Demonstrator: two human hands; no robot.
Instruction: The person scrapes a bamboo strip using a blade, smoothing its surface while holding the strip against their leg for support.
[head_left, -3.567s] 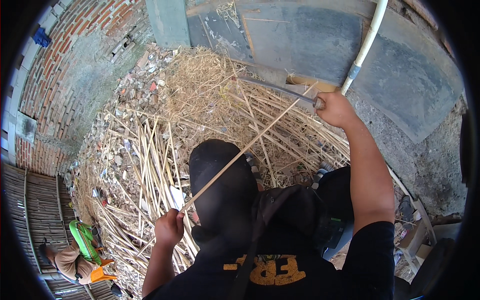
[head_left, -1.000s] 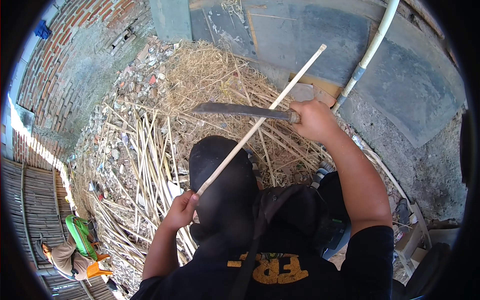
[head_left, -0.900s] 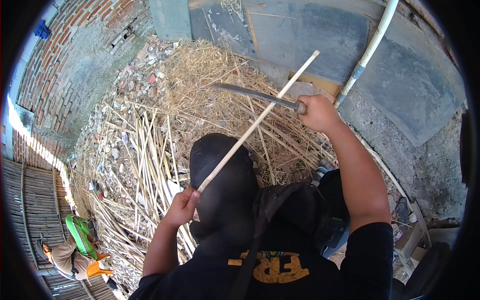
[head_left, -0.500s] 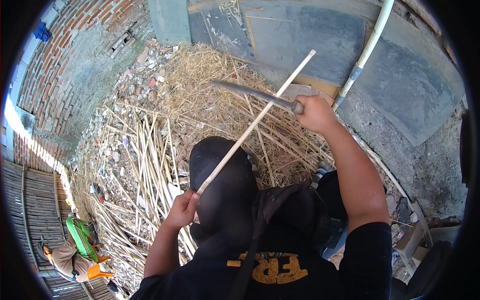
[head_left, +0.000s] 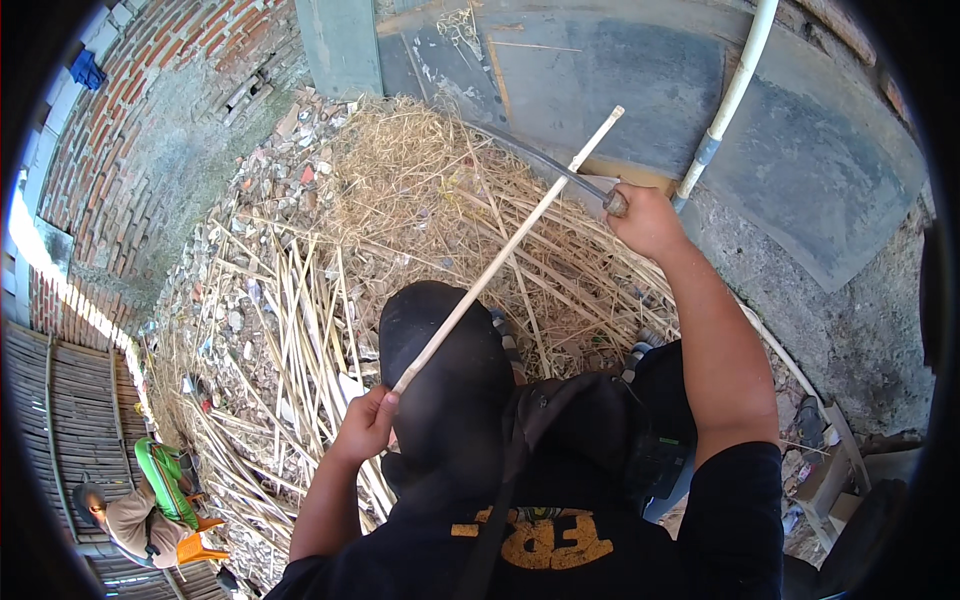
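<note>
- My left hand (head_left: 365,425) has its fingers curled tight around the lower end of a long pale stick (head_left: 505,250), which slants up and away to the right.
- My right hand (head_left: 648,220) is clenched on the handle of a curved dark blade (head_left: 530,158); the blade crosses the stick near its upper end.
- Below both lies a heap of dry straw (head_left: 420,190) and a spread of cut pale canes (head_left: 290,330) over rubble.
- A white pipe (head_left: 728,100) runs just beside my right hand, against a grey wall (head_left: 820,150).
- Another person sits at lower left by a green chair (head_left: 158,478).
</note>
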